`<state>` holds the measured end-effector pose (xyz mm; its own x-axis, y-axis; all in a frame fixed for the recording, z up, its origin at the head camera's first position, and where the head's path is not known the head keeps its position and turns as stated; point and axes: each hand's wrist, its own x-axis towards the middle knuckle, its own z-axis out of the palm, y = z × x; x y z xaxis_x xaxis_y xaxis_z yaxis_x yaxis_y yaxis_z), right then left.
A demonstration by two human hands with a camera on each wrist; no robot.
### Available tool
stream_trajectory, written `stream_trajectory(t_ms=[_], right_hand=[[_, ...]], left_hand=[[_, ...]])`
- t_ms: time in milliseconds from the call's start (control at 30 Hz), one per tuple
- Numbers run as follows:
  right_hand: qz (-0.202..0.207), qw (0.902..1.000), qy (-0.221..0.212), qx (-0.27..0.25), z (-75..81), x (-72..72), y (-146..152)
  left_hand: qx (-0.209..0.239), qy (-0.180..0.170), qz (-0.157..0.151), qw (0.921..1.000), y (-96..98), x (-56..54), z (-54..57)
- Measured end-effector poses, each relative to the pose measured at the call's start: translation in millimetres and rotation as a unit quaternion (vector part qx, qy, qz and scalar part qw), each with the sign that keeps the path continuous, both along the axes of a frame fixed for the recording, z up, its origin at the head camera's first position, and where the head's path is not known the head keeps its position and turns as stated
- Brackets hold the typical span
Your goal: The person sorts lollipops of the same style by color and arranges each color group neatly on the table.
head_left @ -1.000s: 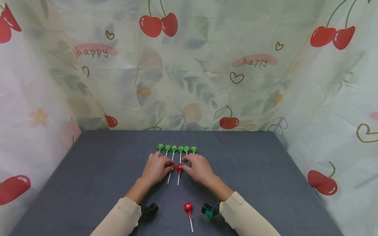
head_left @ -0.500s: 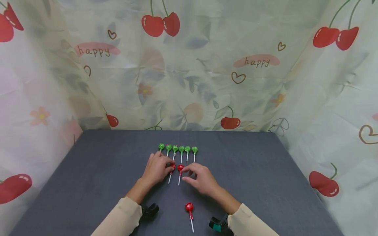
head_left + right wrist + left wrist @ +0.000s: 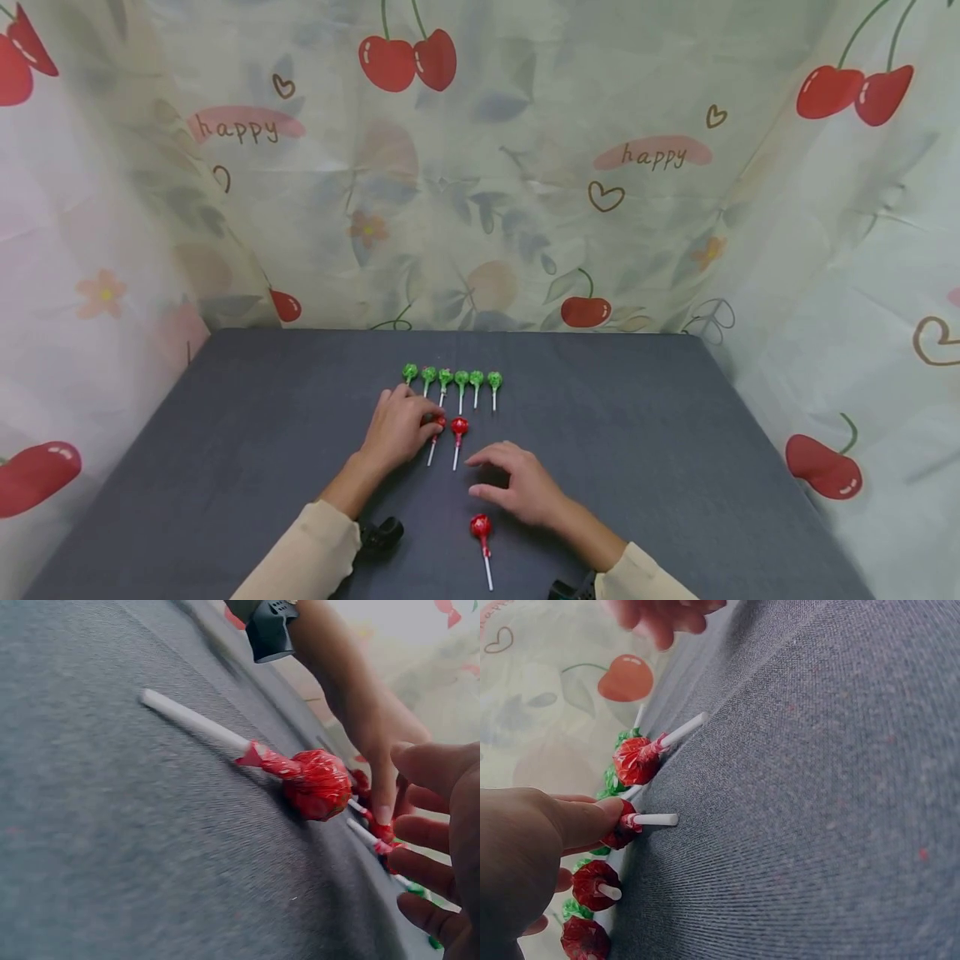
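Note:
My left hand [image 3: 400,429] pinches the wrapped head of a red lollipop [image 3: 619,831] between thumb and fingers, its white stick pointing toward me. Just right of it another red lollipop [image 3: 459,427] lies untouched. Two more red lollipops, one of them a darker red lollipop [image 3: 592,885], sit under and beside the left hand, hidden from the head view. With fingers spread and holding nothing, my right hand [image 3: 521,485] hovers right of centre. Nearest to it, a single red lollipop [image 3: 318,785] lies toward the front, stick toward me.
A row of several green lollipops [image 3: 461,379] lies behind the red ones, sticks toward me. The dark grey cloth [image 3: 637,433] covers the table. Around its back and sides hangs a cherry-printed curtain [image 3: 480,167]. Each wrist wears a black camera [image 3: 382,533].
My right hand has let go of the red lollipop right of the left hand and drawn back toward the front right, fingers spreading. The left hand stays in place.

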<state>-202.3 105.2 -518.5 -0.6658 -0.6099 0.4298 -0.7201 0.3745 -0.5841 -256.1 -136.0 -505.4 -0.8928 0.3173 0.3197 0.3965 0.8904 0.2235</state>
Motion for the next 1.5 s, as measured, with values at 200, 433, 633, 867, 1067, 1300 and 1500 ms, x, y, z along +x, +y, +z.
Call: stream_trajectory(t_ms=[200,433,633,867,1067,1300,1500], right_hand=[[0.036,0.999,-0.016,0.021,-5.5,7.5,7],[0.079,0.996,0.0,0.042,-7.3,12.9,15],[0.097,0.9939,0.005,0.052,-6.5,15.6,18],[0.107,0.9921,-0.005,0.066,-4.4,15.3,17],[0.099,0.9914,-0.024,0.082,-2.3,15.9,18],[0.11,0.9906,-0.032,0.075,1.0,10.5,17],[0.083,0.9926,-0.036,0.081,10.2,0.8,15]], left_hand=[[0.001,0.0,-0.003,1.0,-0.5,-0.1,0.3],[0.007,0.009,-0.008,0.9999,-1.5,-0.7,-1.2],[0.002,0.003,-0.006,1.0,-1.9,-1.2,-0.5],[0.002,0.006,-0.007,1.0,-2.0,-1.8,-1.1],[-0.002,0.007,-0.007,0.9999,-1.0,-1.7,-0.9],[-0.001,0.004,-0.005,1.0,-0.3,-0.8,0.5],[-0.001,0.001,-0.004,1.0,-0.8,-0.6,0.4]])
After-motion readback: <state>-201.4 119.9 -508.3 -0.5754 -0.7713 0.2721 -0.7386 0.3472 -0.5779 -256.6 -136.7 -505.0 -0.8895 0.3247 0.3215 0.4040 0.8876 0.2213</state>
